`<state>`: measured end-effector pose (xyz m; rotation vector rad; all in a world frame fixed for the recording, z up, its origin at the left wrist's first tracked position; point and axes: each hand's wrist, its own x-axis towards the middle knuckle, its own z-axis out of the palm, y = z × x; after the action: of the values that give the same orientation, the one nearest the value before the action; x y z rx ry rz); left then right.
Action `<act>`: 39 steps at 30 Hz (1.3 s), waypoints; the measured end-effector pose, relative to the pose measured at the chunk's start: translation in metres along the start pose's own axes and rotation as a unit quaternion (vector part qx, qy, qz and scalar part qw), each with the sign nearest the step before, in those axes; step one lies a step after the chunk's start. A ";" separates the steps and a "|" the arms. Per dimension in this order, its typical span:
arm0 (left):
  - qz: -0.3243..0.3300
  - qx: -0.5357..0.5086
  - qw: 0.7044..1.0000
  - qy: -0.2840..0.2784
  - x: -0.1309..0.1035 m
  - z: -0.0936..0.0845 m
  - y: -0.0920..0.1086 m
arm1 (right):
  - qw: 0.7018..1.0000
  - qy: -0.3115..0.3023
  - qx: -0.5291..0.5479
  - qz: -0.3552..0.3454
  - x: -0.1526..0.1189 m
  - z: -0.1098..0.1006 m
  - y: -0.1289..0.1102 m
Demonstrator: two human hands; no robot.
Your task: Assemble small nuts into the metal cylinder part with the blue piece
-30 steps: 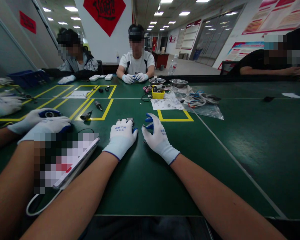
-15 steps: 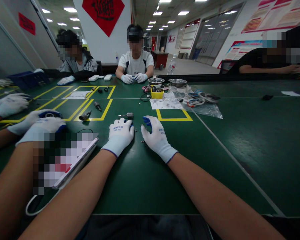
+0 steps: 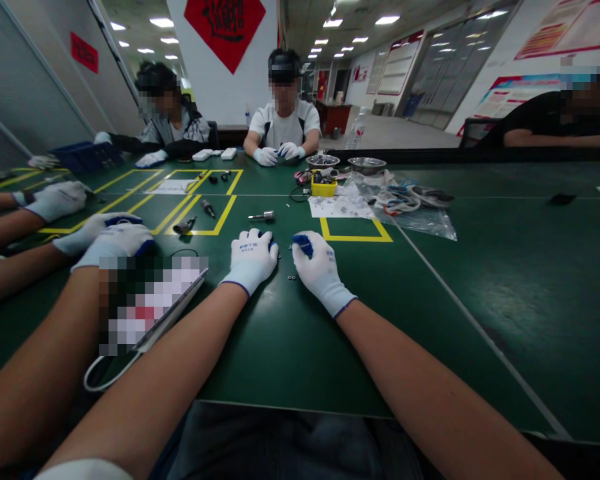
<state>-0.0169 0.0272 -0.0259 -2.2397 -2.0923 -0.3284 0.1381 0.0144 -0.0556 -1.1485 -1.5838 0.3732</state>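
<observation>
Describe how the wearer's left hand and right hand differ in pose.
The left hand is palm down, its printed back facing up; the right hand is tipped towards its side. The left hand's fingers point forward, while the right hand's curl inward, showing blue coating. Both wear white gloves with blue cuff edges.

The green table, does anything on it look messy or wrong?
Possibly: tiny metal pieces lie loose beside the right hand, and the silver part lies outside the yellow outline around the dark part. I see nothing broken.
</observation>
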 end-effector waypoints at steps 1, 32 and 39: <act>-0.001 0.001 1.000 0.001 0.001 0.000 0.001 | 1.000 0.001 0.000 0.004 0.000 0.000 0.000; -0.180 -0.054 0.982 0.001 0.168 0.020 -0.002 | 0.994 0.046 0.037 0.089 -0.001 0.000 -0.017; -0.155 -0.046 0.986 -0.041 0.189 0.024 -0.022 | 0.993 0.038 0.051 0.100 0.000 0.000 -0.015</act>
<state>-0.0250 0.2183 -0.0147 -2.0008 -2.5223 -0.3600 0.1304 0.0071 -0.0446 -1.2305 -1.3729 0.5303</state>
